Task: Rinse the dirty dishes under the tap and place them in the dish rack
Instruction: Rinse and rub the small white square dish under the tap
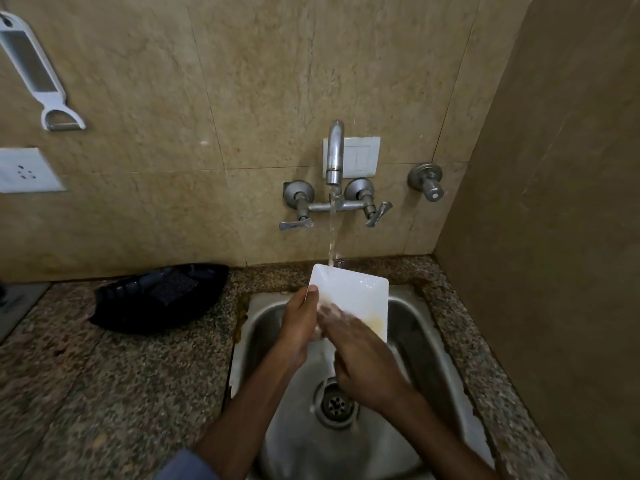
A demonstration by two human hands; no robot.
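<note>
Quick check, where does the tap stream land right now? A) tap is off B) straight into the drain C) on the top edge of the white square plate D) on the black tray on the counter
C: water from the tap hits the upper edge of the white square plate, which the left hand holds over the sink while the right hand rubs its face.

We hold the plate (349, 296) over the sink (412, 327), under the tap (334, 154), tray (156, 299) on the surface (104, 393) to our left, peeler (33, 69) on the wall above.
</note>
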